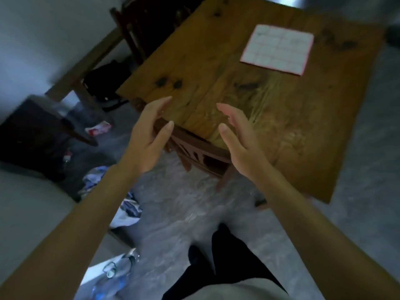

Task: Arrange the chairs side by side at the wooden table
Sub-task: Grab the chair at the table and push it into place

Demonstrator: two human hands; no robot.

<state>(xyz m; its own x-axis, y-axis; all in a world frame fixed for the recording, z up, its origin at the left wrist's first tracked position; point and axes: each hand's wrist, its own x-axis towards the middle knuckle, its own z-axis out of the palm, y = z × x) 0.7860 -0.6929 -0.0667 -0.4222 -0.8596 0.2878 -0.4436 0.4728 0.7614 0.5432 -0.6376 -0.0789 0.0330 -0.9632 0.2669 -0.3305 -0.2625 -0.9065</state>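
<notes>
A wooden table (281, 118) fills the upper right of the view. A reddish-brown wooden chair (199, 152) is tucked under its near edge, with only the backrest and a leg showing. My left hand (149, 137) is open just above the left end of the backrest, fingers apart, holding nothing. My right hand (240, 137) is open over the right end of the backrest and the table edge, also holding nothing. A second dark chair (134, 24) stands at the far left side of the table, partly hidden by it.
A white gridded sheet (278, 48) lies on the table. A dark box (32, 135) stands on the floor at left, with scattered clothes (127, 204) and a plastic bottle (112, 276) near my feet. A black bag (104, 83) lies under the table's far side.
</notes>
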